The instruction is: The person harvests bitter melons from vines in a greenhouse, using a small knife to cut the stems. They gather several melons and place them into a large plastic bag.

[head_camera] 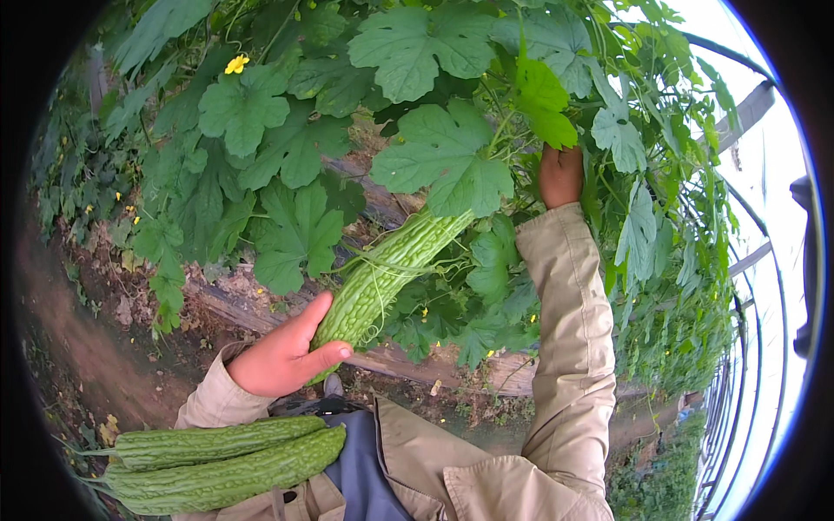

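My left hand (280,361) is wrapped around the lower end of a long, warty green bitter melon (384,273). A thin vine tendril crosses the melon's middle, and a broad leaf (449,159) covers its upper end. My right hand (561,174) reaches up among the foliage to the right of that leaf. A bright green leaf hides its fingertips, so what it touches is not visible. Two more bitter melons (221,465), stems pointing left, lie side by side at my left forearm, against my jacket.
Dense bitter melon vines (293,143) with yellow flowers (236,64) hang ahead. Beneath them run bare soil (98,352) and a strip of plastic-like sheeting (443,371). On the right, curved greenhouse hoops (743,319) stand against pale covering.
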### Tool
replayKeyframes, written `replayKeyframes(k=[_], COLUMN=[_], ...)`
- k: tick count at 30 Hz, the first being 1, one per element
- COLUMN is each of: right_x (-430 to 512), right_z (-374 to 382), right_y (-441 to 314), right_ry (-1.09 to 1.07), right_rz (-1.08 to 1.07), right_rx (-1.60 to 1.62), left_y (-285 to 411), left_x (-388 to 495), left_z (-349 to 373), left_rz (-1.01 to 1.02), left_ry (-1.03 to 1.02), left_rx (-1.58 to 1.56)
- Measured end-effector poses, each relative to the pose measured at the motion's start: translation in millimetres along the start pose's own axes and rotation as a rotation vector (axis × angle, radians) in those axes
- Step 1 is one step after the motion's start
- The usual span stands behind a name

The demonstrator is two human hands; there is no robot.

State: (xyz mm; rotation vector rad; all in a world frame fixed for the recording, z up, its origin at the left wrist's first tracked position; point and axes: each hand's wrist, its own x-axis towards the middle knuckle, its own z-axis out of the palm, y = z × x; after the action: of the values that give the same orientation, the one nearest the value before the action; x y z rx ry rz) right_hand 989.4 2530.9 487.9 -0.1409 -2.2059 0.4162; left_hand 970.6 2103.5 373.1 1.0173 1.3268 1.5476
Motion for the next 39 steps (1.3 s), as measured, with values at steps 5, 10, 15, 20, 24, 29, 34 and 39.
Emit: replayKeyframes(k=[5,10,15,20,24,29,34,39], right_x=[8.8,14.3,10.5,9.2,1.9,-5.8,-43.5,-144.8], right_z=[-1.9,15.7,13.9,6.1,-5.3,0.0,2.8,6.5], right_y=[5.3,31.7,64.2,80.9,71.0,15.5,-52.8,-127.0], right_ry=[-0.023,0.144,0.153,0.036,-0.106,0.127,0.121,0.326], right_rz=[-0.171,-0.363,-0.281,-0.175,0.179,0.179,0.547,0.540], right_rx=[-0.306,-0.462,-0.705,-0.804,-0.902,-0.587,0.181,0.298], left_y=[0.9,-3.1,-1.0,7.1,22.7,23.9,25.2,25.0], left_x=[-0.3,-2.0,-6.0,-13.4,-34.4,-63.6,-102.4,-144.3], left_z=[1.7,2.8,1.7,4.8,-8.3,-24.4,-57.5,-73.5], left_rz=[-0.063,-0.030,-0.021,-0.006,-0.032,-0.052,-0.024,-0.058], left_ry=[-0.002,-0.006,0.013,0.166,0.024,0.035,0.011,0.038], left_rx=[0.006,0.096,0.137,0.159,0.302,0.349,0.415,0.446])
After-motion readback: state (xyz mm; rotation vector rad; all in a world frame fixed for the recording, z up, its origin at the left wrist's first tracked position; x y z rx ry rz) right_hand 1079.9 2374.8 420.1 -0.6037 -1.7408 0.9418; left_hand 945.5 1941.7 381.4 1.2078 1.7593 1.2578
